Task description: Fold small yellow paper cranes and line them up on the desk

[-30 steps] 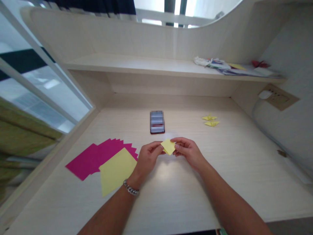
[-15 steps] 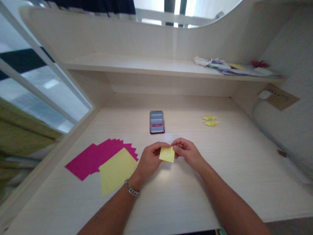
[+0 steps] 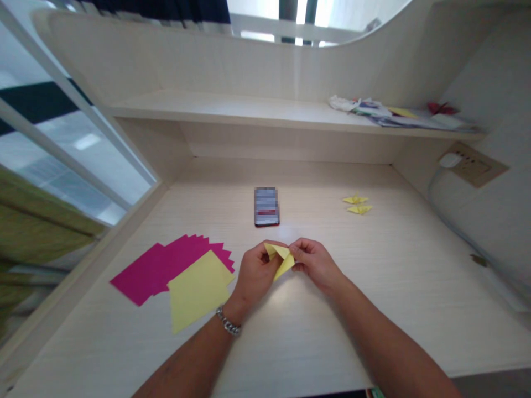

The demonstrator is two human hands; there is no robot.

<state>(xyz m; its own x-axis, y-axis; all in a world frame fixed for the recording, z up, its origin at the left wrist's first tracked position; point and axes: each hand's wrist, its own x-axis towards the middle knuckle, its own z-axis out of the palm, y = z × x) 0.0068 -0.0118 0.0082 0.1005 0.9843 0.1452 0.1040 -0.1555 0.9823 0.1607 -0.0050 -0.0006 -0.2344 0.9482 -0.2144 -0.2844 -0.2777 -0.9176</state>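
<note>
Screen of phone (image 3: pixel 266 206) is showing pixelated. left hand (image 3: pixel 256 271) and right hand (image 3: pixel 315 264) are hiding parts of yellow paper (image 3: pixel 284 261). 2 folded pieces (image 3: pixel 357 204) are appearing too small to identify.

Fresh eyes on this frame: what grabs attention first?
Centre of the desk: the left hand and right hand pinch a small folded yellow paper between them. To their left lies a fan of magenta sheets with a yellow sheet on top; a phone lies just behind the hands.
</note>
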